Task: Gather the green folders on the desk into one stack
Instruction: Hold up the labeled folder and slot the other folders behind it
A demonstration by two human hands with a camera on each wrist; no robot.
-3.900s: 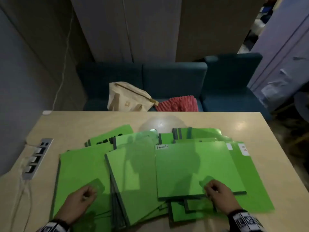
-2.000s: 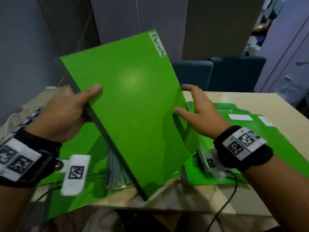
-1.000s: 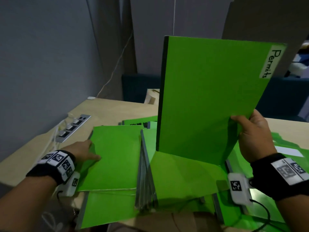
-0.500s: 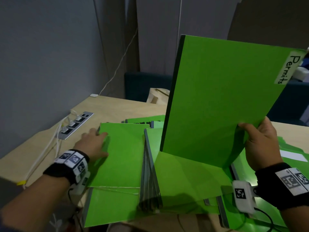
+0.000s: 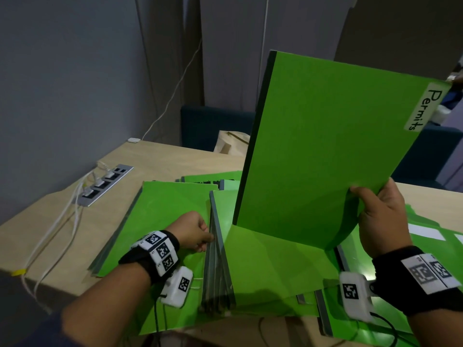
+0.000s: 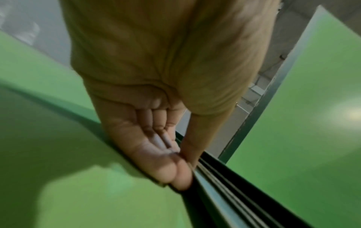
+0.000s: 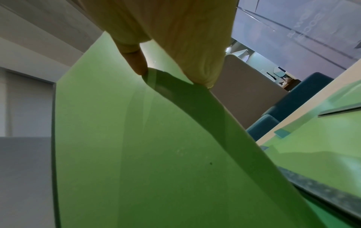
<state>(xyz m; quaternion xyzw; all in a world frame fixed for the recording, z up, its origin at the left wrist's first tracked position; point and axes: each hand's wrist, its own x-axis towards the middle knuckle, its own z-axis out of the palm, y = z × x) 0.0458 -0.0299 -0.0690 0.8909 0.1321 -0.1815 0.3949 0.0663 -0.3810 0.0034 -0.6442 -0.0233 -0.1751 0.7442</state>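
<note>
My right hand (image 5: 363, 196) holds the green folder labelled "Permits" (image 5: 325, 146) upright above the desk, thumb on the front near its lower right corner; in the right wrist view the right hand (image 7: 168, 75) pinches the Permits folder's (image 7: 136, 154) edge. A middle pile of green folders (image 5: 263, 266) lies beneath, dark spines facing left. My left hand (image 5: 208, 236) is at those spines; in the left wrist view the left hand (image 6: 185, 169) has its fingers curled under the spines (image 6: 224, 185) and its thumb on top. A further green folder (image 5: 165, 214) lies flat on the left, others (image 5: 416, 221) on the right.
The wooden desk (image 5: 175, 159) has an inset power strip (image 5: 105, 184) at the left with white cables (image 5: 57, 229) trailing over the near edge. A beige bag (image 5: 233, 144) and a blue sofa (image 5: 213, 126) stand behind the desk. A grey wall is close on the left.
My left hand left the far edge of the flat left folder and came right and nearer, onto the middle pile's spines. The Permits folder stays upright in my right hand.
</note>
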